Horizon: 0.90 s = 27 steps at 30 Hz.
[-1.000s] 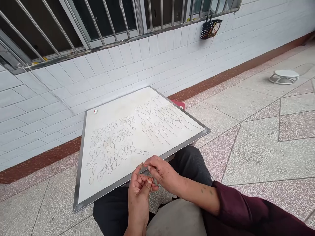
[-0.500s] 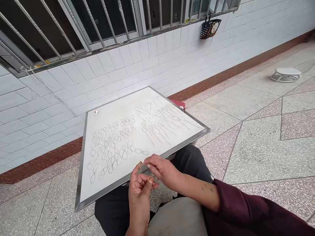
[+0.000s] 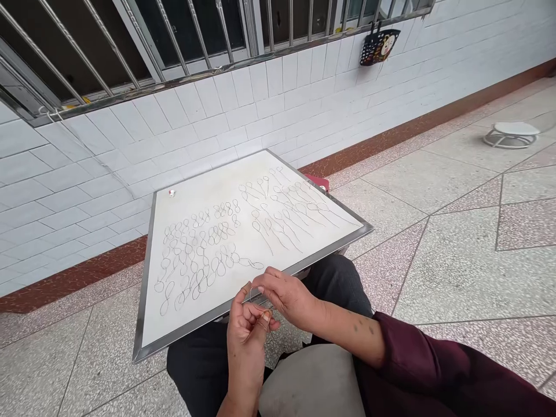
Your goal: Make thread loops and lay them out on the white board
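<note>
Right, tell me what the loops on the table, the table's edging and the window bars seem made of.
Loops: probably thin, dark wire or stiff cord, since they hold curves; finish too fine to tell. Table edging: likely metal, dull grey with a soft sheen along the near side. Window bars: apparently polished metal, perhaps stainless steel, judging by their bright streaks.

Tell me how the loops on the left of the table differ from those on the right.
The left loops are mostly two rounds joined like a figure eight; the right loops are mostly single rounds. The right loops trail long loose tails, while the left loops show few or none. Both are thin and lie on the white table.
</note>
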Tool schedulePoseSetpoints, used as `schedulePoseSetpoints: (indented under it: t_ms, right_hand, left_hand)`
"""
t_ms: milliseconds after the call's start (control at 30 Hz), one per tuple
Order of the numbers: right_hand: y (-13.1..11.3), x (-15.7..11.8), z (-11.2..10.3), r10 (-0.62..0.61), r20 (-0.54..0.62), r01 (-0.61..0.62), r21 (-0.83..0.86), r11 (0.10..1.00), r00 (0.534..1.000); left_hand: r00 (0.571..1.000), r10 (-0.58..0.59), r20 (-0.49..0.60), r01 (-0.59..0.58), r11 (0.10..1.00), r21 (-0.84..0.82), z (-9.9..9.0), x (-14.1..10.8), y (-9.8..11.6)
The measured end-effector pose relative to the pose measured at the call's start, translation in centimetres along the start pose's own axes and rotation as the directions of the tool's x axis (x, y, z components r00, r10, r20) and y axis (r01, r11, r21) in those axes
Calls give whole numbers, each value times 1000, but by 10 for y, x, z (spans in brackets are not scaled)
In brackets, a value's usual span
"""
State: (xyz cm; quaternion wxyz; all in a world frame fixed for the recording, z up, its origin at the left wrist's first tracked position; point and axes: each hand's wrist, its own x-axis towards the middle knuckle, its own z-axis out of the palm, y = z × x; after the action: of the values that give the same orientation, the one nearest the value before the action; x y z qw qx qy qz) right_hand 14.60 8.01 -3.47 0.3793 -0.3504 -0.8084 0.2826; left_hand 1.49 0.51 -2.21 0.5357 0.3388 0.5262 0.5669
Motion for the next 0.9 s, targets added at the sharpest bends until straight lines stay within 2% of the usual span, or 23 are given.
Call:
schedulePoseSetpoints:
  t_ms: [200,400,600,667,800,900]
  right_hand:
    - [3,7,-9,-145,71,133,150,980,987]
    - [4,11,-10,-92,145,78,103,992,985]
    - [3,19,-15,-268,139,266,29,963,953]
    - [3,21,-16,-293,136,294,13,956,946]
    - [4,26,-15,-311,144,312,20,950,939]
    - [7,31,-15,-290,165,274,117,955,943]
  left_hand:
    - [1000,23,-12,-23,1000,-5,-3,1,-1]
    - [1000,-8,20,8,1000,-10,-4,1,-2]
    - [1000,3,-13,-3,1000,-10,-2,1,0]
    - [1000,-2,-11,1,1000,-5,-1,1,1]
    - [1000,-10,-24,10,1000,0,1,0,3]
    - [999,-13,-29,13,1000,-12,0,0,3]
